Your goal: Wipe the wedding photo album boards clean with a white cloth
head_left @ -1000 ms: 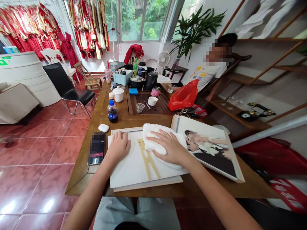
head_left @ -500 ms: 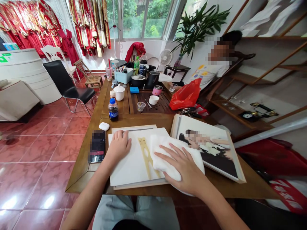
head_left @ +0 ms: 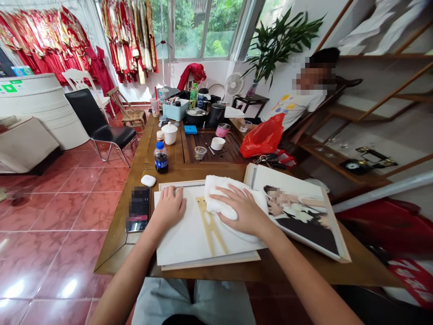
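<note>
My left hand rests flat on a white mounting board, which lies on a wooden table and holds nothing. My right hand presses a folded white towel against the board's upper right part. A tan, A-shaped strip lies on the white surface, partly under the towel. A thin frame edge shows beneath the board. To the right, a large framed photo of two people leans partly under the towel's edge.
A smartphone and a white earbud case lie left of the board. Behind stand a cola bottle and a wooden tea tray with cups. A red plastic bag lies beyond the photo, and a seated person is at the back right.
My right hand and the towel have slid up and left from their lower right position half a second ago, returning near where they were a second ago. My left hand stays in place.
</note>
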### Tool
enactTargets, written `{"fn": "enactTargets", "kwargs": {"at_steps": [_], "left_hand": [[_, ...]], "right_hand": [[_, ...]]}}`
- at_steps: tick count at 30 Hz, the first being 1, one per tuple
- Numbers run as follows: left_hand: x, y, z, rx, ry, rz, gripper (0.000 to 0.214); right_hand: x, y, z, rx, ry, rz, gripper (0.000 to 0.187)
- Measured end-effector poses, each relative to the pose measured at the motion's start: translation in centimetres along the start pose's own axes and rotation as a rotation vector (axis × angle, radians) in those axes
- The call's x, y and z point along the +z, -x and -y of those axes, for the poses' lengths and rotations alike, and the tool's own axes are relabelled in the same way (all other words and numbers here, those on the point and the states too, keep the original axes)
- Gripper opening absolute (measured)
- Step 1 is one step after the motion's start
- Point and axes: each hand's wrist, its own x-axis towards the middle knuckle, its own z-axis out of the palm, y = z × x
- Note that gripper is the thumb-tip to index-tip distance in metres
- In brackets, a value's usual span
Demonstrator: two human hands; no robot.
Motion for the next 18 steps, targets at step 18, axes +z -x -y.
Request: {"fn": "enactTargets", "kwargs": {"at_steps": [18], "left_hand": [[0.2,0.0,-0.1,-0.031,0.020,-0.014,0.041]], "right_hand": [[0.1,8.3,1.3,-0.132,-0.058,-0.045,0.053]]}}
